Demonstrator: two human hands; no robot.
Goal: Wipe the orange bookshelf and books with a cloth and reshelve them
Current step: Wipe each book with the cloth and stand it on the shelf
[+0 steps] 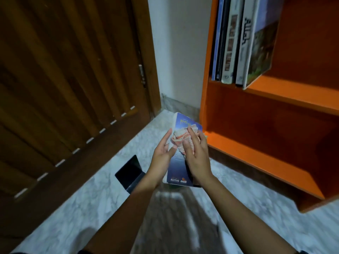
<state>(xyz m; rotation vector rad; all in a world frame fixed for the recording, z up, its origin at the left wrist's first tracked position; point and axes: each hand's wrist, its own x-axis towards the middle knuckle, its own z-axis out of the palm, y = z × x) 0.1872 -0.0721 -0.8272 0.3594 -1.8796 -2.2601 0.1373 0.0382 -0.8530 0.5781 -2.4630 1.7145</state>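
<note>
I hold a blue paperback book (178,165) flat in front of me, above the floor beside the orange bookshelf (275,99). My left hand (162,153) grips the book's left edge, thumb on the cover. My right hand (197,154) presses a bunched orange-and-white striped cloth (180,137) onto the cover. On the upper shelf several large books (244,39) stand upright, the rightmost leaning. The lower shelf compartment beside my hands holds nothing that I can see.
A dark wooden door (73,79) fills the left. A white wall corner (176,52) stands between door and shelf. A black rectangular object (129,171) lies on the marbled floor (91,195) under my left forearm.
</note>
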